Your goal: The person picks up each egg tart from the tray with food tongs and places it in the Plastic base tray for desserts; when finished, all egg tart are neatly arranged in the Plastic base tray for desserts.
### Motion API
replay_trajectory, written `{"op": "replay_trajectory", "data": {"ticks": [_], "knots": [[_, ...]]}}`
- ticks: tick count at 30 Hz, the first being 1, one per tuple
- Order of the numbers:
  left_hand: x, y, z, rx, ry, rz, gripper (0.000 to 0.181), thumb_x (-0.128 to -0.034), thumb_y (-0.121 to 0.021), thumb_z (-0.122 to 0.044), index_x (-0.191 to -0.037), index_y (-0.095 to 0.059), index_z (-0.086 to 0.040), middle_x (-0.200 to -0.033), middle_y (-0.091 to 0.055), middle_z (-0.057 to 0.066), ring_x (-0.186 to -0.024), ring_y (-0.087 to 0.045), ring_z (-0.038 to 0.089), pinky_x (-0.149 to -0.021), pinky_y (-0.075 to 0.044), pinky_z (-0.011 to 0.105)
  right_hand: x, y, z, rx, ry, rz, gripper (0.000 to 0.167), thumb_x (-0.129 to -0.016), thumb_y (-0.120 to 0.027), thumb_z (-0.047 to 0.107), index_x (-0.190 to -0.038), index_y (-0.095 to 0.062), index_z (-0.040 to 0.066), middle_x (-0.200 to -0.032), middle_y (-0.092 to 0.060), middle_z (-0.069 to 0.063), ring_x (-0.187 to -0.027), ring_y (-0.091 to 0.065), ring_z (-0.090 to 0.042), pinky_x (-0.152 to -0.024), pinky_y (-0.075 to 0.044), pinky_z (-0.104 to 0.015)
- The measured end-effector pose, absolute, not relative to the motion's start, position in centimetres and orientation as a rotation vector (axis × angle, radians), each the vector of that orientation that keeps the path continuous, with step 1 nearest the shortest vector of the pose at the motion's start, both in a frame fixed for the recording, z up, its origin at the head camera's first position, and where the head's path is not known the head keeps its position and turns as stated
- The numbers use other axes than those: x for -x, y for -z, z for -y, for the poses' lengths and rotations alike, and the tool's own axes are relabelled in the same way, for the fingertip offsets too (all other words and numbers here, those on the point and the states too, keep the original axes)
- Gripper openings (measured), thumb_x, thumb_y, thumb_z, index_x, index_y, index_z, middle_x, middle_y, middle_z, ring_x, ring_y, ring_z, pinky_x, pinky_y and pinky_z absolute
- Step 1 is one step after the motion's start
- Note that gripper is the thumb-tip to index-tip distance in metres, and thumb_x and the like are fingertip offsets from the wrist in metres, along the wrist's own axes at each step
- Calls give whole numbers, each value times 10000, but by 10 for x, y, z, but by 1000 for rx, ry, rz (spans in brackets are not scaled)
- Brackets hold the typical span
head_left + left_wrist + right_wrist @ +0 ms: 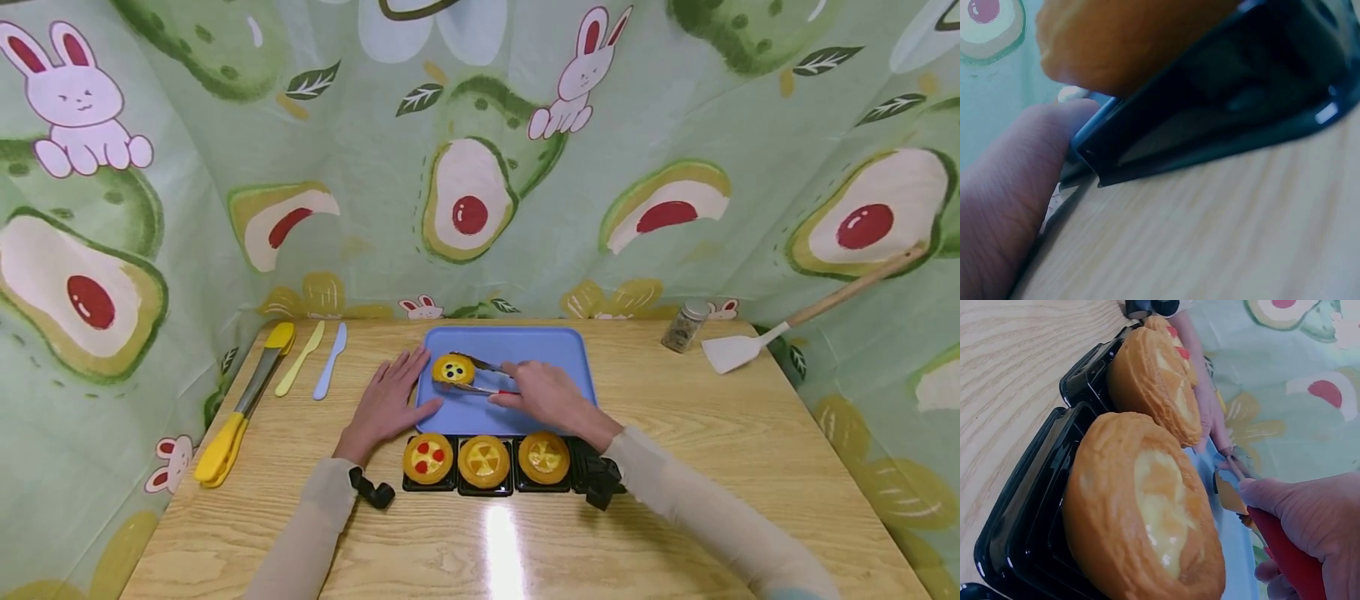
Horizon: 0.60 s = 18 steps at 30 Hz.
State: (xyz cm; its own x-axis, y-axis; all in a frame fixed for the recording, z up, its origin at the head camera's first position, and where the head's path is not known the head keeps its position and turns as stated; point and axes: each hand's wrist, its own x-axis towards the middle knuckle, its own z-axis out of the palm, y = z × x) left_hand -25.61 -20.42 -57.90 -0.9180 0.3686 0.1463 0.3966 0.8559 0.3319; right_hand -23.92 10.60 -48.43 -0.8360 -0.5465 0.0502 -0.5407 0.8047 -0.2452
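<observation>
My right hand grips a pair of tongs, whose red handle shows in the right wrist view. The tong arms lie on either side of a tart with dark blue toppings, at the left part of a blue tray. Against the tray's left edge rests my left hand, fingers straight and thumb spread over the near left corner. In front of the tray stand a tart with red toppings and two tarts with yellow filling, each in a black plastic holder.
Yellow-and-grey tongs, a yellow knife and a blue knife lie at the left. A shaker jar and a white spatula with a wooden handle are at the back right. Avocado-print cloth surrounds the wooden table.
</observation>
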Motion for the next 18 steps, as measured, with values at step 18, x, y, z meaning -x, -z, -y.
{"op": "replay_trajectory", "data": {"ticks": [18], "knots": [[255, 578, 203, 601, 557, 2958, 995, -936, -470, -799, -1694, -184, -222, -1752, -156, -28, -1612, -154, 267, -1285, -114, 551, 224, 465, -139, 826, 478, -3007, 475, -958, -705, 552, -1109, -714, 102, -693, -579, 43, -561, -496, -115, -499, -407, -293]]}}
